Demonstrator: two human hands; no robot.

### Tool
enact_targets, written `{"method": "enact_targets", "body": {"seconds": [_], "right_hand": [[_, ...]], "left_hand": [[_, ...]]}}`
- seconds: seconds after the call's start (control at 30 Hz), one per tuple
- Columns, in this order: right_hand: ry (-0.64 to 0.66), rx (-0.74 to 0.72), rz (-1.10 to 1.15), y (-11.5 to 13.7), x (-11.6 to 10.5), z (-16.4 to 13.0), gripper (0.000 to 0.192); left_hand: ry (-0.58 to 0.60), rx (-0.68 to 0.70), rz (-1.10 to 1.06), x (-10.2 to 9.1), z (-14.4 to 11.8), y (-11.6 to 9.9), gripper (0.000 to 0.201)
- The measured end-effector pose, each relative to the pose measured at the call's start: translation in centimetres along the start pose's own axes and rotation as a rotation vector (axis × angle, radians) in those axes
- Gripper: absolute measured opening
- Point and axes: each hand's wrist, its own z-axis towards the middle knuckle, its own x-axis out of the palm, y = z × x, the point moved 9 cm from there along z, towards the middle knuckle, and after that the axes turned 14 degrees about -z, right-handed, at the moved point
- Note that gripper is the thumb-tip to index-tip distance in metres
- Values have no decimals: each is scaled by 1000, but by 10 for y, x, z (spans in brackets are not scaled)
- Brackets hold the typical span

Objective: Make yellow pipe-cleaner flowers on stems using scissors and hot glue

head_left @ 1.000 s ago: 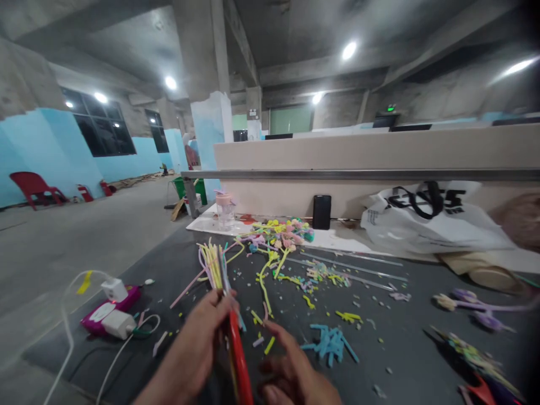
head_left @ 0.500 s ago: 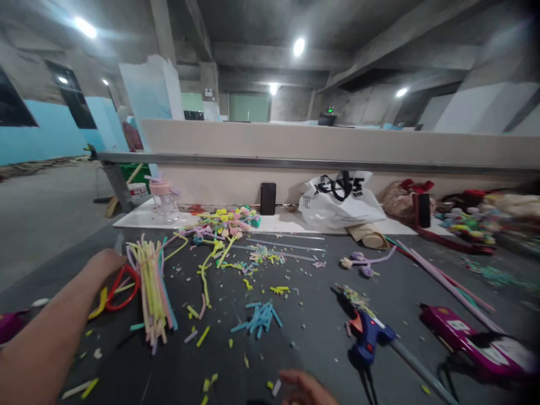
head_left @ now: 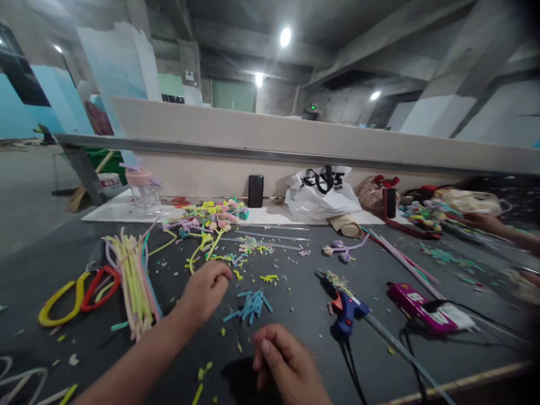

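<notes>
Since half a second ago, my left hand [head_left: 205,289] has come away from the red and yellow scissors [head_left: 78,288] at the left of the frame and now hovers, fingers curled loosely with nothing in its grip, just left of the heap of blue cut pieces [head_left: 252,305] at the lower centre. The bundle of pastel straws [head_left: 134,275] lies beside the scissors, apart from both hands. My right hand [head_left: 287,365] sits at the bottom edge, fingers folded in; I cannot tell whether its grip encloses anything.

As I judge it, the cutting is laid aside and I am between tools, with the blue pieces the nearest material. The next move calls for a fine pinch on short, light bits that scatter easily, and perhaps a reach across to the blue glue gun [head_left: 346,313] right of centre, whose cord trails toward the bottom edge.

The table [head_left: 295,343] is dark grey and littered with coloured snippets, finished pastel flowers [head_left: 215,215] toward the back, a magenta power strip [head_left: 415,304] at the right, a white plastic bag [head_left: 321,194] and a dark phone [head_left: 255,191] standing against a beige partition. Another person's hand [head_left: 485,221] works at the far right. Beyond lies a bare concrete hall with ceiling lamps and blue-painted walls.
</notes>
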Motion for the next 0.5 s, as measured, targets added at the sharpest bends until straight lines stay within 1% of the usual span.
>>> {"method": "enact_targets", "body": {"seconds": [0.03,0.07,0.17,0.2,0.27,0.33,0.4,0.43,0.5], "right_hand": [[-36,-8,-27,1,-5,4,36],[-72,-11,-74,2,-10,8,33],[-218,-7,-340,2,-32,20,29],[-272,-7,-450,3,-39,24,29],[-357,-9,-619,4,-48,32,29],[-401,-30,-695,2,-50,37,21],[-400,-79,-730,-3,-45,41,17],[-386,-111,-754,-6,-41,43,17],[-334,-181,-800,-14,-30,45,21]], "left_hand": [[32,-5,-29,12,-4,0,21],[36,-27,-48,19,-8,4,22],[55,-97,-61,27,-14,17,25],[77,-90,-52,30,-16,18,25],[153,-19,-4,40,-21,16,26],[262,62,81,56,-29,14,25],[327,121,168,68,-37,16,16],[337,164,191,72,-41,17,14],[281,264,207,69,-44,17,20]]}}
